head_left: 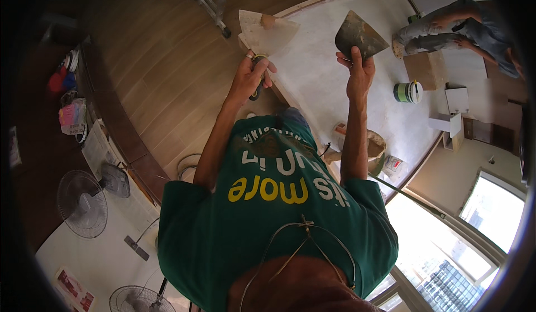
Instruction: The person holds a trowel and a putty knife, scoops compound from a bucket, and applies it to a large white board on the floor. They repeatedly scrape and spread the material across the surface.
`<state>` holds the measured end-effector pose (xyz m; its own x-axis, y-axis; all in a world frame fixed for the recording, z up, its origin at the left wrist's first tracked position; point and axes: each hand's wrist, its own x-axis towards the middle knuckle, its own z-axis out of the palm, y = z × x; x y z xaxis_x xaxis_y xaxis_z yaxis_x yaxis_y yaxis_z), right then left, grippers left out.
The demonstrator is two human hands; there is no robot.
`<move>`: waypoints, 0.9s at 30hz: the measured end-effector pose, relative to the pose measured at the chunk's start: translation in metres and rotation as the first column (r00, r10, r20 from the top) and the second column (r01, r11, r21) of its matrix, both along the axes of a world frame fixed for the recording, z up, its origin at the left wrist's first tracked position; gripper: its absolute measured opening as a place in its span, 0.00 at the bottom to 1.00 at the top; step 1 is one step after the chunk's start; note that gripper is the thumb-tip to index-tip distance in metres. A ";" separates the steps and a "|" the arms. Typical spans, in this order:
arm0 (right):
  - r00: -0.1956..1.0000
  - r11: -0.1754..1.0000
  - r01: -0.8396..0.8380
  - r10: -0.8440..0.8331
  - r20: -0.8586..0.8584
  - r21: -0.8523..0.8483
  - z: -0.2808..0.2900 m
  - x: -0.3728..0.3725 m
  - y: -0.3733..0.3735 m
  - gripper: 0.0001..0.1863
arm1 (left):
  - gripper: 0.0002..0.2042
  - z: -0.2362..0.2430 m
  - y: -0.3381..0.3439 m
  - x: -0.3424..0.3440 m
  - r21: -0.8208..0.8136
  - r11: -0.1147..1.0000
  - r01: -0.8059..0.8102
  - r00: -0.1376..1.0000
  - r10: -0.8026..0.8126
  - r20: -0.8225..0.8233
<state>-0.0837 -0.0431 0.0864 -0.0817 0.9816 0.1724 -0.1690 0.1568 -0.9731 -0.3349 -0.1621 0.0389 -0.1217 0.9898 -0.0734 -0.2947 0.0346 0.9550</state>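
Observation:
My left hand (249,81) is closed around the black-and-yellow handle of a putty knife (267,35). Its wide, pale blade fans out beyond my fingers and bears a brown smear. Off to the right, my right hand (358,74) grips a flat, dark, stained metal blade (360,35) by its near corner. My thumb lies on its face, and whether it has a handle is hidden. The two tools are held apart, raised in front of my green shirt (279,200). Behind them is a whitish floor area (318,55) with a raised wooden border.
A person (452,30) in grey sits at the far right near a brown box (425,70). A white-lidded green bucket (408,92) stands nearby. A paper bag (376,144) is beside my right forearm. A ladder (215,2) stands far left; a fan (82,203) is near left.

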 end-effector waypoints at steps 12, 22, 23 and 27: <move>0.938 0.975 0.056 0.023 0.347 -0.217 -0.121 0.063 -0.038 0.19 | 0.12 -0.019 -0.052 -0.045 -0.181 0.951 0.252 0.964 -0.262 -0.038; 0.992 0.849 0.092 -0.031 0.125 -0.520 -0.193 0.000 -0.142 0.18 | 0.11 -0.034 -0.085 -0.051 -0.263 0.883 0.388 0.919 -0.392 0.038; 0.994 0.840 0.089 -0.042 0.100 -0.535 -0.198 -0.006 -0.145 0.19 | 0.11 -0.035 -0.082 -0.049 -0.261 0.873 0.411 0.908 -0.417 0.034; 0.982 0.849 0.059 0.044 0.182 -0.525 -0.216 -0.017 -0.149 0.19 | 0.09 -0.058 -0.076 -0.043 -0.249 0.841 0.479 0.875 -0.480 0.063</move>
